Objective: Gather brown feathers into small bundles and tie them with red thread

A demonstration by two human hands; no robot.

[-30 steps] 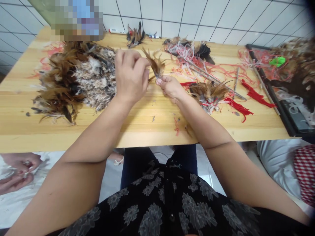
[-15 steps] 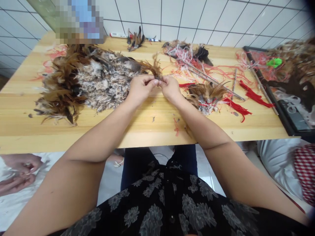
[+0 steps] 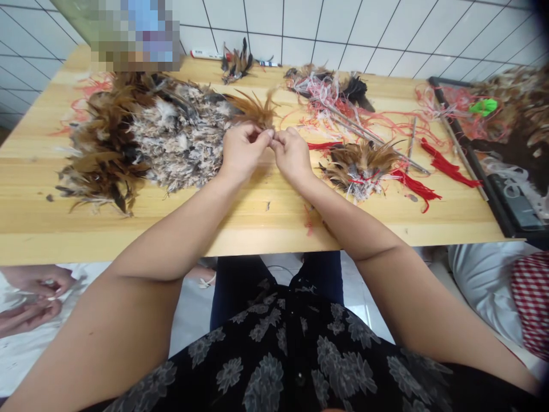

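Observation:
My left hand is closed in a pinch on the base of a small bunch of brown feathers, whose loose tips fan up and to the left. Beside it, my right hand is pinched too, its fingertips meeting those of the left. Whatever lies between the right fingertips is too small to make out. Left of my hands spreads a large pile of bundled feathers, grey-white at the quill ends and brown at the tips. A brown feather bundle wound with red thread lies to the right of my right hand.
Red thread hanks, thin sticks and pink-white plastic strands lie rightward. A black-edged tray holds more feathers at the right end. Markers lie by the tiled wall. Another person's hands are at lower left.
Both hands have shifted slightly left, still together. The feather tips now lean further left and are more fanned out. The other person's hands stay nearly in place.

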